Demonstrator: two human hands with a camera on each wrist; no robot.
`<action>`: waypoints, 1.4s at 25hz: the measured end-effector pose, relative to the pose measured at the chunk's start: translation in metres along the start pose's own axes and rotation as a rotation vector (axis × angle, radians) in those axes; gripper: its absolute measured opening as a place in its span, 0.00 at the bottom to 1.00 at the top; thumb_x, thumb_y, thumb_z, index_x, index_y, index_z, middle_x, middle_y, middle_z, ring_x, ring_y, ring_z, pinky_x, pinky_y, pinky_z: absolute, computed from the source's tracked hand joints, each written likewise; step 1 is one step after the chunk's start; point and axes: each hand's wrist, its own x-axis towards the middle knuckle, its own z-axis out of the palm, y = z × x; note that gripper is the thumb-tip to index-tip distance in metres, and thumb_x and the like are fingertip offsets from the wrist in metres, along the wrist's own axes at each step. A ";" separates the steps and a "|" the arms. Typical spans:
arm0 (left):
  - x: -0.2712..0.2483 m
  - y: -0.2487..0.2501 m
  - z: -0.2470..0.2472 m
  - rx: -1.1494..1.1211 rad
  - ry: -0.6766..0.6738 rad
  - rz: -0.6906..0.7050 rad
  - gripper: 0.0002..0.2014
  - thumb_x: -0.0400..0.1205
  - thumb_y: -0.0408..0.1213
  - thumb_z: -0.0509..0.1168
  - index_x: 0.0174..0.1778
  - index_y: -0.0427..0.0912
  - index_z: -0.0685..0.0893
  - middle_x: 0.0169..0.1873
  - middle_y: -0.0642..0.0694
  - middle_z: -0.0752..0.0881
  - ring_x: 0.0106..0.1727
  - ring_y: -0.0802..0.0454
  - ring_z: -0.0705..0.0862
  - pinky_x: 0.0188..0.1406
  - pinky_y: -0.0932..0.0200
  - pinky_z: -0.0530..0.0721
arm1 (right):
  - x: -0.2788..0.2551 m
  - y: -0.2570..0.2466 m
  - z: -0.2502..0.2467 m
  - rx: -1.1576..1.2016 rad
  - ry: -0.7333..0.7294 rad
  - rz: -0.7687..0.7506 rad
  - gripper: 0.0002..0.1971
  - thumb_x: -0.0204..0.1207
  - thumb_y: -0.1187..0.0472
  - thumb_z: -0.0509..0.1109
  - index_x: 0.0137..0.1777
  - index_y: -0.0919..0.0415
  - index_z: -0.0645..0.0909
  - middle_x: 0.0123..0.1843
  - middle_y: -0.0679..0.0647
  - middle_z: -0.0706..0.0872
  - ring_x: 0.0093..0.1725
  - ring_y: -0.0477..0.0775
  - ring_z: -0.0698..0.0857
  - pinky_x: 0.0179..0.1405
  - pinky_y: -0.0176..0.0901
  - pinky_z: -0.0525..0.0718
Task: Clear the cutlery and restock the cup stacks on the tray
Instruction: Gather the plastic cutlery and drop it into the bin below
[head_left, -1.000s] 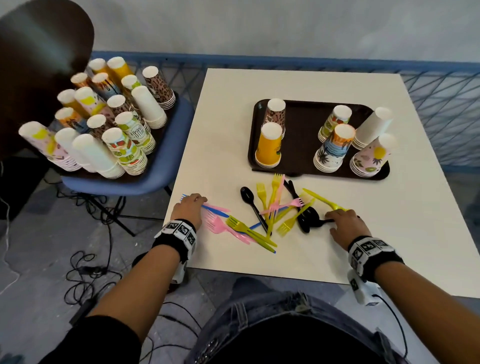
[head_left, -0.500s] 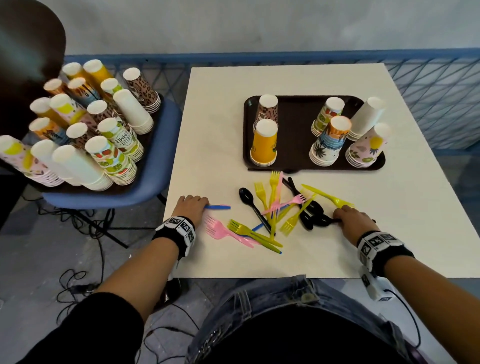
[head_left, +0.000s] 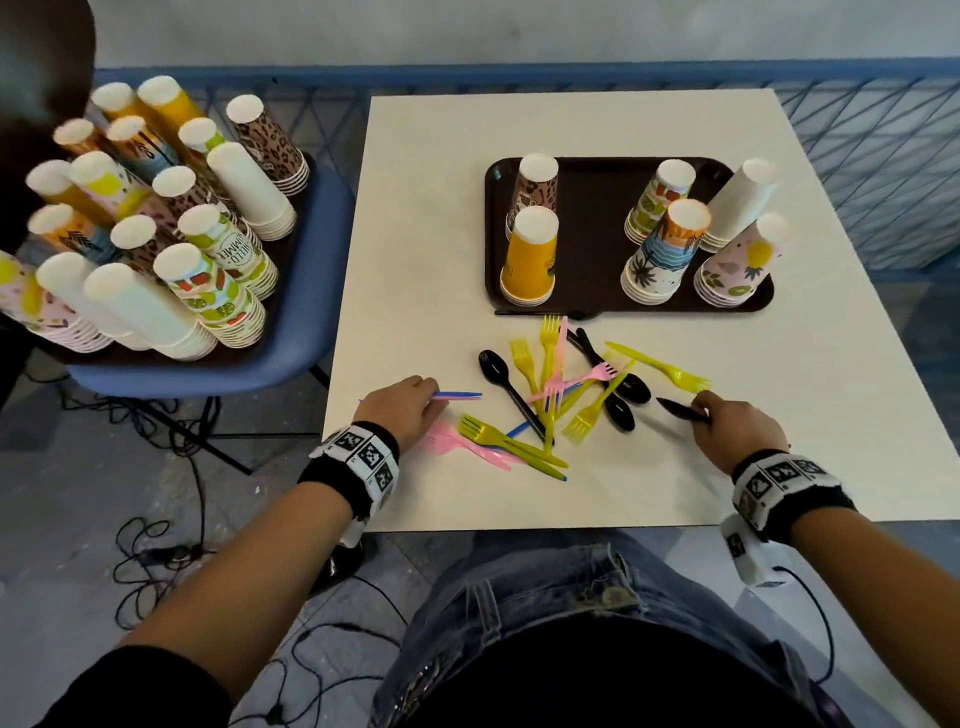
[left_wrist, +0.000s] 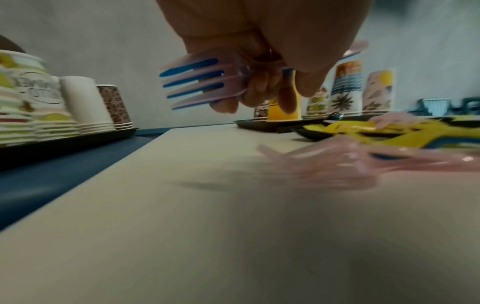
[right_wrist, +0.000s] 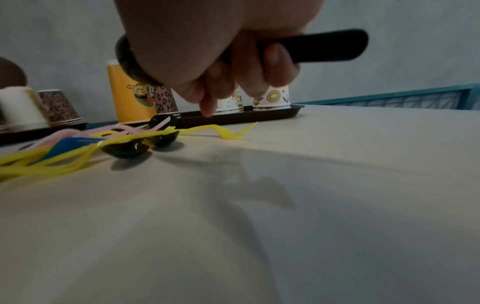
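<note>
One cup stack (head_left: 228, 249) on the chair's tray, at about nine o'clock from the desk, carries print in a round badge; "HELLO SUMMER" can be partly made out, sideways. The left wrist view shows the same badge too blurred to read. The wristbands (head_left: 363, 457) bear square black-and-white code markers, no letters. Nothing else is legible.

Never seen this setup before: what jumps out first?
A tangle of yellow, pink, blue and black plastic cutlery lies mid-table, before a dark brown tray holding six upturned paper cup stacks. The left hand grips pink and blue forks; the right hand grips black cutlery.
</note>
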 end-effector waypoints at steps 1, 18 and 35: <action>-0.002 0.011 0.001 0.005 -0.013 0.025 0.17 0.85 0.44 0.54 0.61 0.37 0.77 0.57 0.38 0.81 0.56 0.37 0.82 0.49 0.47 0.79 | 0.004 -0.002 -0.001 0.030 0.005 0.009 0.11 0.79 0.60 0.58 0.56 0.60 0.77 0.50 0.68 0.86 0.47 0.70 0.85 0.41 0.50 0.77; 0.099 0.141 0.012 -0.198 -0.110 -0.166 0.17 0.82 0.41 0.59 0.66 0.41 0.70 0.59 0.37 0.82 0.59 0.36 0.82 0.51 0.45 0.80 | 0.076 -0.032 0.004 0.007 -0.069 -0.059 0.17 0.78 0.61 0.61 0.66 0.60 0.74 0.60 0.62 0.84 0.65 0.65 0.71 0.58 0.56 0.76; 0.112 0.140 0.006 -0.258 -0.048 -0.257 0.13 0.80 0.30 0.57 0.60 0.35 0.73 0.57 0.33 0.82 0.57 0.33 0.83 0.47 0.47 0.79 | 0.064 -0.031 -0.015 0.263 -0.060 -0.063 0.12 0.80 0.59 0.57 0.59 0.63 0.73 0.50 0.68 0.85 0.49 0.70 0.83 0.39 0.48 0.75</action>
